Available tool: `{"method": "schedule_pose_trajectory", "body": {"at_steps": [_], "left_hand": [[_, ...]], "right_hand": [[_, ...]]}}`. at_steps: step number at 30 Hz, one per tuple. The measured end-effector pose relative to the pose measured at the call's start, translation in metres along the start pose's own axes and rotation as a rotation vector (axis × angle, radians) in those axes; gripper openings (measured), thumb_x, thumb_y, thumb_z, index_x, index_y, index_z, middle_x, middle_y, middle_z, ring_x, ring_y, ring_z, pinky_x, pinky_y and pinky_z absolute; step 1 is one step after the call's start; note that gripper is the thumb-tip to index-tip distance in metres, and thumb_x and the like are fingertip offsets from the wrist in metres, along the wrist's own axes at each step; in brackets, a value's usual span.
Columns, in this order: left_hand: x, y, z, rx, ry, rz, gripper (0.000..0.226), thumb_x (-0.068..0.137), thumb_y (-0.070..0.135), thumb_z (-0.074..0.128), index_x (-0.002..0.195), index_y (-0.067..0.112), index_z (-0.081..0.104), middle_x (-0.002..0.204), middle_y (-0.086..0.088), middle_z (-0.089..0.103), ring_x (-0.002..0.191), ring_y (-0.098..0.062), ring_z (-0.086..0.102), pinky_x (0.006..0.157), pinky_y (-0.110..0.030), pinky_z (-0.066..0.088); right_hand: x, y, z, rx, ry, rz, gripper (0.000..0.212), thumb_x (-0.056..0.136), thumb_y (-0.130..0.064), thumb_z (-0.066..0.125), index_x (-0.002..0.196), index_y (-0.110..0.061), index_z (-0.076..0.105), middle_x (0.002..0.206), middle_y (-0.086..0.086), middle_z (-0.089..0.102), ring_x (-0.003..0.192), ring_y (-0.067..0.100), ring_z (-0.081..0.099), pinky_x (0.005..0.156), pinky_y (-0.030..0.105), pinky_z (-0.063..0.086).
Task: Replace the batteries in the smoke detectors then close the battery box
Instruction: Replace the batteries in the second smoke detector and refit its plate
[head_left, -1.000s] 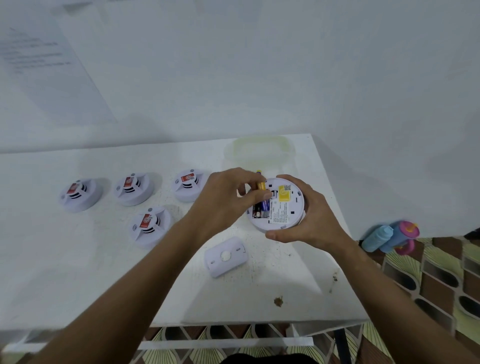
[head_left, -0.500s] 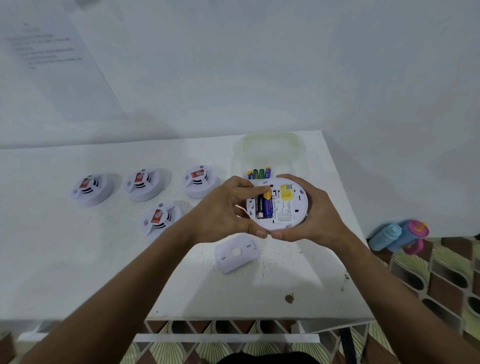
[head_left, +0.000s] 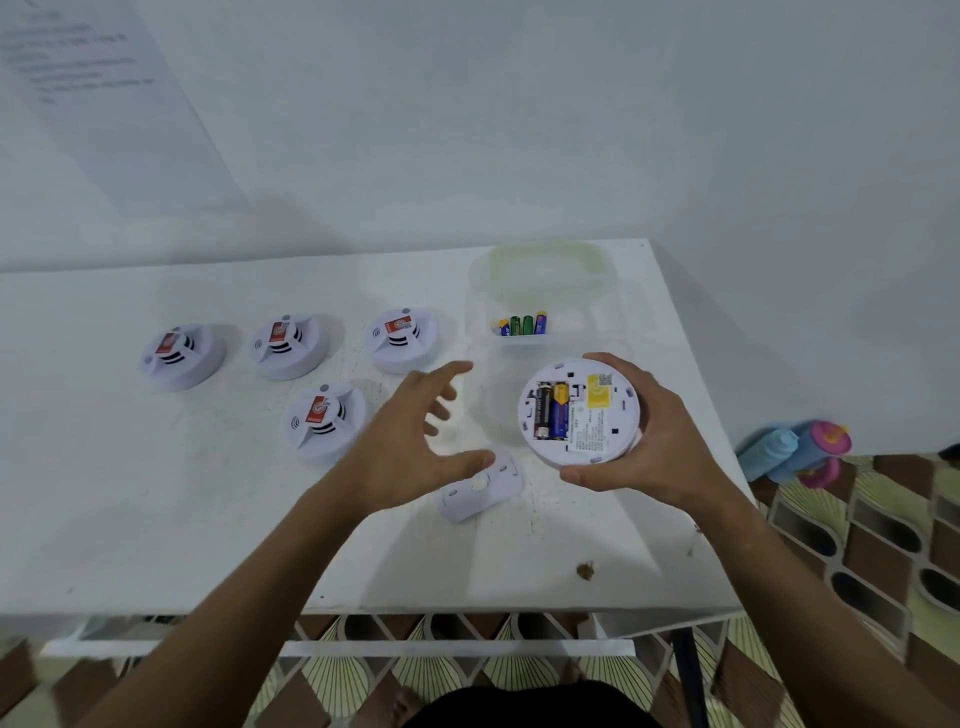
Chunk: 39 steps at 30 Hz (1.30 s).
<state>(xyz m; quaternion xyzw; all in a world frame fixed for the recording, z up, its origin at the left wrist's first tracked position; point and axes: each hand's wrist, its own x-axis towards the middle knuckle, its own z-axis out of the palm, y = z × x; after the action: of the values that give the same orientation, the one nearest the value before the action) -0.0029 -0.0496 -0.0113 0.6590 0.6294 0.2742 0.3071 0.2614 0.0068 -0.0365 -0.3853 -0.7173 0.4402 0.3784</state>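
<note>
Your left hand (head_left: 415, 447) has come off the smoke detector (head_left: 579, 410) it was working on half a second ago; it now hovers apart from it with fingers spread and relaxed, holding nothing. Your right hand (head_left: 639, 441) grips the detector by its rim, back side up, above the table (head_left: 156, 519). With the left hand gone, the battery bay shows plainly: a black cell and a blue-and-gold cell (head_left: 558, 415) lie side by side in it, so both batteries look seated and this unit seems to need only its cover.

That cover looks to be the small white plate (head_left: 480, 486) lying on the table just beneath your left thumb, close to the hand, so it is likely the next thing to pick up. Nothing lies between hand and plate.

The clear battery box (head_left: 540, 312) stands open behind the held detector, with a few spare batteries (head_left: 519, 325) upright in its inner tray; its pale green lid (head_left: 545, 260) looks tipped back toward the wall. Four more smoke detectors wait face up on the left: three in a row (head_left: 288, 345) and one (head_left: 324, 421) nearer you, just beside your left wrist. Mind that near one when you sweep the left hand. Blue and pink bottles (head_left: 795, 452) lie on the floor off the table's right edge, out of the way.
</note>
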Motion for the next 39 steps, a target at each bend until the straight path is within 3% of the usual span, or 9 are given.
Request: {"method": "schedule_pose_trajectory", "body": {"at_steps": [4, 9, 13, 18, 21, 25, 29, 34, 39], "left_hand": [[-0.015, -0.029, 0.023, 0.3, -0.095, -0.095, 0.088, 0.068, 0.058, 0.076, 0.142, 0.032, 0.037, 0.128, 0.006, 0.038, 0.12, -0.014, 0.037, 0.104, -0.037, 0.038], [-0.02, -0.041, 0.034, 0.423, -0.118, -0.101, 0.087, 0.063, 0.07, 0.071, 0.135, 0.029, 0.047, 0.121, 0.005, 0.038, 0.114, -0.015, 0.034, 0.094, -0.032, 0.031], [-0.021, -0.042, 0.031, 0.339, -0.121, -0.056, 0.062, 0.062, 0.063, 0.068, 0.114, 0.029, 0.064, 0.109, 0.006, 0.043, 0.105, -0.014, 0.038, 0.09, -0.032, 0.036], [-0.024, -0.052, 0.029, 0.331, -0.123, -0.01, 0.056, 0.053, 0.063, 0.063, 0.091, 0.022, 0.064, 0.094, 0.008, 0.047, 0.092, -0.011, 0.043, 0.081, -0.031, 0.045], [-0.031, -0.054, 0.019, 0.295, -0.08, -0.018, 0.061, 0.049, 0.061, 0.062, 0.093, 0.018, 0.061, 0.091, 0.009, 0.046, 0.086, -0.009, 0.045, 0.071, -0.021, 0.039], [-0.042, -0.05, -0.016, 0.226, 0.099, -0.033, 0.07, 0.05, 0.06, 0.065, 0.105, 0.017, 0.061, 0.101, 0.007, 0.048, 0.088, -0.009, 0.05, 0.075, -0.02, 0.043], [-0.053, -0.032, -0.056, 0.143, 0.288, 0.056, 0.055, 0.051, 0.056, 0.068, 0.097, 0.026, 0.06, 0.096, 0.009, 0.051, 0.086, 0.002, 0.052, 0.069, -0.006, 0.039], [-0.066, -0.019, -0.075, 0.068, 0.184, 0.218, 0.056, 0.055, 0.05, 0.076, 0.104, 0.026, 0.064, 0.099, 0.009, 0.054, 0.094, -0.001, 0.054, 0.075, -0.005, 0.038], [-0.071, -0.029, -0.088, 0.005, 0.126, 0.212, 0.057, 0.055, 0.052, 0.078, 0.107, 0.039, 0.061, 0.107, 0.014, 0.049, 0.102, -0.001, 0.053, 0.081, -0.005, 0.038]], "right_hand": [[-0.021, 0.002, -0.003, -0.028, -0.019, -0.009, 0.096, 0.044, -0.046, 0.091, 0.131, -0.044, 0.05, 0.125, -0.013, 0.063, 0.117, 0.019, 0.058, 0.098, 0.041, 0.052], [-0.037, 0.006, 0.001, -0.048, -0.023, 0.035, 0.101, 0.043, -0.047, 0.091, 0.134, -0.038, 0.049, 0.127, -0.004, 0.062, 0.118, 0.017, 0.056, 0.101, 0.039, 0.051], [-0.045, 0.005, 0.008, -0.051, -0.035, 0.063, 0.1, 0.042, -0.049, 0.091, 0.133, -0.045, 0.048, 0.127, -0.005, 0.061, 0.119, 0.016, 0.057, 0.101, 0.038, 0.051], [-0.051, 0.0, 0.021, -0.034, -0.058, 0.055, 0.102, 0.044, -0.046, 0.093, 0.135, -0.046, 0.047, 0.129, -0.012, 0.06, 0.123, 0.015, 0.056, 0.103, 0.029, 0.05], [-0.048, -0.003, 0.033, -0.018, -0.079, 0.059, 0.11, 0.044, -0.045, 0.094, 0.142, -0.036, 0.044, 0.134, -0.005, 0.057, 0.126, 0.013, 0.055, 0.105, 0.029, 0.048], [-0.038, -0.01, 0.051, 0.023, -0.096, 0.056, 0.109, 0.045, -0.04, 0.094, 0.142, -0.03, 0.045, 0.136, -0.004, 0.058, 0.126, 0.012, 0.055, 0.102, 0.027, 0.05], [-0.022, -0.022, 0.073, 0.058, -0.098, 0.037, 0.106, 0.045, -0.035, 0.094, 0.139, -0.025, 0.047, 0.131, -0.011, 0.062, 0.125, 0.014, 0.057, 0.101, 0.029, 0.051], [0.004, -0.043, 0.109, 0.049, -0.128, -0.017, 0.11, 0.044, -0.038, 0.095, 0.142, -0.028, 0.045, 0.134, -0.001, 0.06, 0.126, 0.018, 0.057, 0.103, 0.038, 0.051], [0.021, -0.057, 0.142, 0.022, -0.163, -0.064, 0.112, 0.045, -0.042, 0.094, 0.144, -0.032, 0.043, 0.134, 0.005, 0.059, 0.125, 0.02, 0.057, 0.103, 0.045, 0.05]]}}
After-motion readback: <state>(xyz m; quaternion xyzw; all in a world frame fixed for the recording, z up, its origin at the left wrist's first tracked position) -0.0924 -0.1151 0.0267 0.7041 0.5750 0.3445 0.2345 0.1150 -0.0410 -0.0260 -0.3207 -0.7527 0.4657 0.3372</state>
